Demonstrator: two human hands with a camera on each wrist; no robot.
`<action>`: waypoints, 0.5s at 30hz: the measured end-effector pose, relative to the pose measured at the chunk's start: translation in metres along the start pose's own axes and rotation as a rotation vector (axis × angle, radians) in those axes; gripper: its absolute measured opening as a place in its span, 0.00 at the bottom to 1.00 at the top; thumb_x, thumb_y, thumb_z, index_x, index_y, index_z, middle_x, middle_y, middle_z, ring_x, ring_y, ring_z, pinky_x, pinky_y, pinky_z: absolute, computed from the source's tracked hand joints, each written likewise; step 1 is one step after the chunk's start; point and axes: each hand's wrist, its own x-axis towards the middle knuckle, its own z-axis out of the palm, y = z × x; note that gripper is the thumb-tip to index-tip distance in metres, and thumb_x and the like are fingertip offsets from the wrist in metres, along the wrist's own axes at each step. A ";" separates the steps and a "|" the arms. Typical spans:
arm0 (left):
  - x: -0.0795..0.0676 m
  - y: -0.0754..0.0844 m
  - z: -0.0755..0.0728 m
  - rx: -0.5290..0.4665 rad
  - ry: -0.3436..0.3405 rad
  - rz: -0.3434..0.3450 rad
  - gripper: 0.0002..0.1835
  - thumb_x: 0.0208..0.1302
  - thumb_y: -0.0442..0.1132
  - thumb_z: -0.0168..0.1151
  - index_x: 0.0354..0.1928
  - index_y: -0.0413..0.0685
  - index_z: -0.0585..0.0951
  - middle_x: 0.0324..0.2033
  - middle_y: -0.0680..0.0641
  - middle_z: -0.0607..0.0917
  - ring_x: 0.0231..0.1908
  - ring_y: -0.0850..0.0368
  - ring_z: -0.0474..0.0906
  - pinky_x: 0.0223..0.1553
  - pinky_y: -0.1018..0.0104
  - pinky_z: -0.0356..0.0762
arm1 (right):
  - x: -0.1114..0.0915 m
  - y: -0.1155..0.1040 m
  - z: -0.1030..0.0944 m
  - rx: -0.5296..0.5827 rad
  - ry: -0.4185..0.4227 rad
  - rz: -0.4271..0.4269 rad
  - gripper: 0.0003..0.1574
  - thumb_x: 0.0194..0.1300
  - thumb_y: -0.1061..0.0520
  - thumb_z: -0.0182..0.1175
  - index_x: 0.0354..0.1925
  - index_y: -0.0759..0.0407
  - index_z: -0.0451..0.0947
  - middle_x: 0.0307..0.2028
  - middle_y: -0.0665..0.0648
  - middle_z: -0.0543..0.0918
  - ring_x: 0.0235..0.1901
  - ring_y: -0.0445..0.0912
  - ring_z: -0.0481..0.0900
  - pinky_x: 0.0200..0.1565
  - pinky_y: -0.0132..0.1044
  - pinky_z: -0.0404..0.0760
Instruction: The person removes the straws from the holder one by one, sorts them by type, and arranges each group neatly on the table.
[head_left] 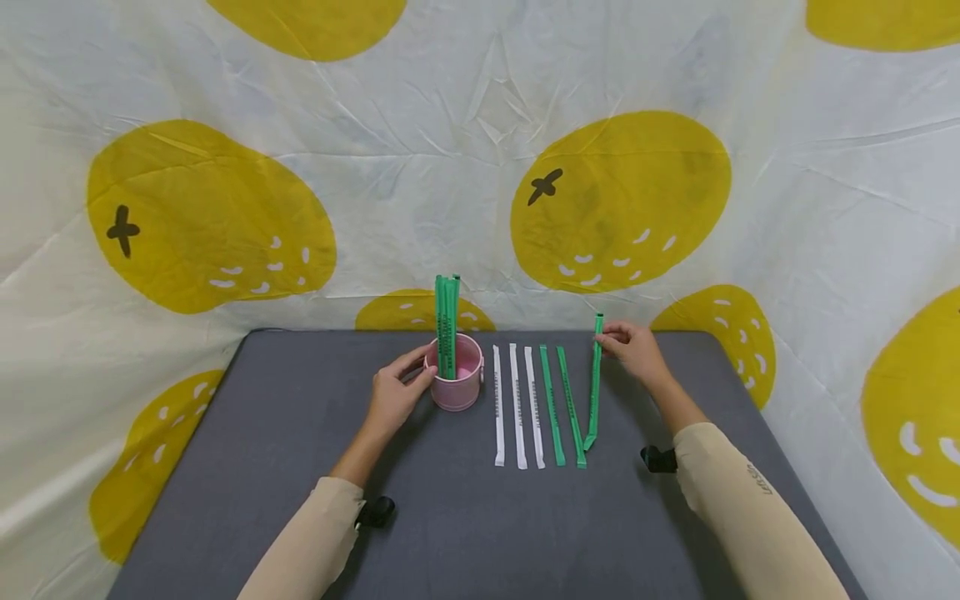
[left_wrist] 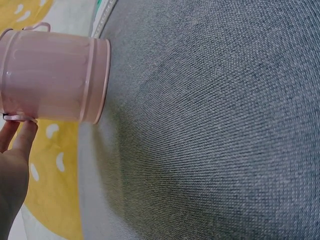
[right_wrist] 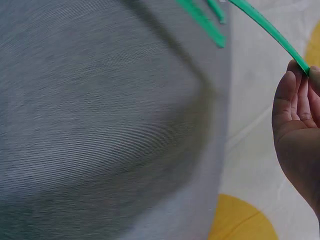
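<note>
My left hand holds the side of a small pink bucket, thumb toward the front. In the left wrist view its fingertips meet the bucket's side lug. Several green wrapped straws stand upright inside the bucket. On the right, my right hand pinches another green wrapped straw near its top end. That straw is tilted up, its bent lower end close to the table. The right wrist view shows the straw between thumb and fingertips.
Three white wrapped straws and two green wrapped straws lie in a row on the dark grey table, between bucket and right hand. A pale curtain with yellow fruit prints hangs behind the table's back edge.
</note>
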 end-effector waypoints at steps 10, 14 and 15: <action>0.000 -0.003 0.000 0.019 0.001 0.009 0.24 0.66 0.30 0.70 0.63 0.33 0.80 0.60 0.30 0.83 0.61 0.30 0.79 0.61 0.37 0.77 | -0.005 0.023 0.019 -0.071 -0.032 0.057 0.23 0.76 0.53 0.61 0.57 0.72 0.78 0.45 0.71 0.87 0.37 0.57 0.87 0.41 0.44 0.88; 0.000 -0.005 0.000 0.046 -0.002 0.014 0.24 0.67 0.30 0.69 0.64 0.34 0.80 0.61 0.32 0.83 0.61 0.33 0.80 0.60 0.40 0.79 | -0.005 0.028 0.024 -0.097 -0.025 0.063 0.23 0.75 0.53 0.62 0.56 0.70 0.80 0.42 0.68 0.88 0.34 0.52 0.85 0.35 0.35 0.83; 0.000 -0.005 0.000 0.050 -0.002 0.016 0.24 0.67 0.29 0.69 0.65 0.34 0.80 0.61 0.32 0.83 0.61 0.33 0.80 0.60 0.40 0.79 | -0.005 0.029 0.026 -0.104 -0.025 0.065 0.22 0.75 0.53 0.63 0.56 0.70 0.80 0.42 0.67 0.88 0.33 0.50 0.84 0.34 0.33 0.82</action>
